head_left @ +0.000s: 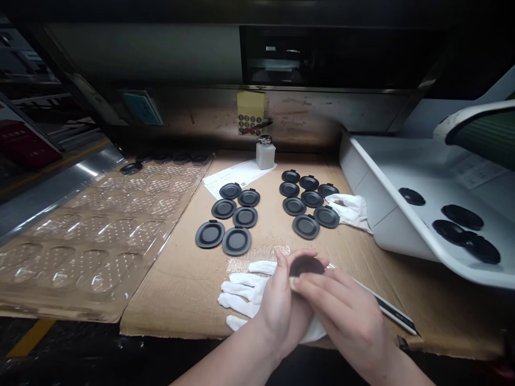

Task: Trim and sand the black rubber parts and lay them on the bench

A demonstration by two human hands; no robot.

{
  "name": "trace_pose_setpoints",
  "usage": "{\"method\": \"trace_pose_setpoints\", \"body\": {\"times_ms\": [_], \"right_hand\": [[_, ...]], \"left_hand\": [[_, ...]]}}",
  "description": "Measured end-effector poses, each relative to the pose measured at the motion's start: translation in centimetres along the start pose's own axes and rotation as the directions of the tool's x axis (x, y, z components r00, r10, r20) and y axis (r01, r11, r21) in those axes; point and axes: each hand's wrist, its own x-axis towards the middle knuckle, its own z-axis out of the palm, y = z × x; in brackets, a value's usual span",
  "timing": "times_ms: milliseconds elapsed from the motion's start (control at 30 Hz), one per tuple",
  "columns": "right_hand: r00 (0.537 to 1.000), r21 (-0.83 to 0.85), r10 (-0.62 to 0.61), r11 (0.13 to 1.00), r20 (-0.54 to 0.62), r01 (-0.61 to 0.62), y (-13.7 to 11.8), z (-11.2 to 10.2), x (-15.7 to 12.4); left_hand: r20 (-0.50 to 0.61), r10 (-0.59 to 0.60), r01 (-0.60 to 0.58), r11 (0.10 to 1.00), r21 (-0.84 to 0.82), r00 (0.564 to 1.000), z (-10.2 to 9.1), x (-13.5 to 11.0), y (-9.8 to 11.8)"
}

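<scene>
My left hand (281, 305) and my right hand (341, 313) are pressed together low in the middle of the view, both closed round one dark round disc (306, 265). Its top edge shows between my fingertips. Beneath my hands lies a white glove (245, 292) on the cardboard sheet (181, 289). Two groups of the same dark discs sit further back, one at left (231, 217) and one at right (308, 206).
A clear plastic blister tray (100, 225) covers the left. A white trough (402, 214) at right holds several discs. A small white dispenser bottle (265, 152) stands on a paper sheet at the back. A second white glove (351, 209) and a long thin tool (386, 306) lie nearby.
</scene>
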Motion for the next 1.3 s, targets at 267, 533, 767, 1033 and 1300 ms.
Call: {"method": "trace_pose_setpoints", "body": {"times_ms": [267,533,767,1033,1300], "right_hand": [[0.990,-0.064,0.099,0.992,-0.103,-0.106,-0.5,0.9,0.7],[0.993,-0.019,0.098,0.995,0.066,-0.097,-0.4,-2.2,-1.8],[0.993,-0.248,0.059,0.965,-0.098,-0.082,-0.2,0.5,0.2],[0.925,-0.029,0.294,0.950,-0.241,-0.310,-0.1,-0.1,1.5],[0.950,-0.060,0.267,0.958,-0.161,-0.279,-1.3,0.9,-0.5]], "left_hand": [[0.017,-0.005,0.005,1.000,-0.022,1.000,0.1,-0.1,0.2],[-0.026,0.029,-0.028,0.999,0.031,0.999,-0.3,0.3,-0.2],[-0.019,0.030,-0.029,0.998,0.049,0.999,0.1,0.1,-0.1],[-0.014,0.056,-0.056,0.998,0.017,0.998,0.0,0.1,-0.1],[0.021,0.064,-0.065,0.997,0.052,0.998,0.0,0.1,0.1]]}}
